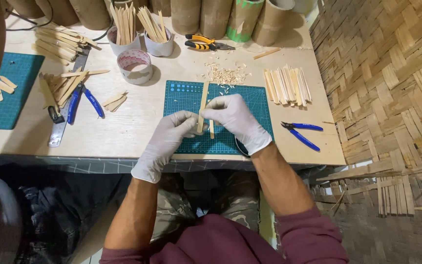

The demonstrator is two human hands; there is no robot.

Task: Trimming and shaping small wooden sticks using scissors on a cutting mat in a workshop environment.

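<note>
Now left hand (169,134) and right hand (233,117) pinching strip (203,105) over mat (250,100), fingers clamped on it; likely trimming stage, next move needing steady grip.

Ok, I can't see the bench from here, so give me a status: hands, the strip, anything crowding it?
Left hand and right hand, both gloved, pinch one bamboo strip over the green cutting mat. Shavings lie just beyond; blue pliers lie apart, right.

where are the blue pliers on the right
In the head view, the blue pliers lie on the table's right side, right of the green mat, below the stick pile.
</note>
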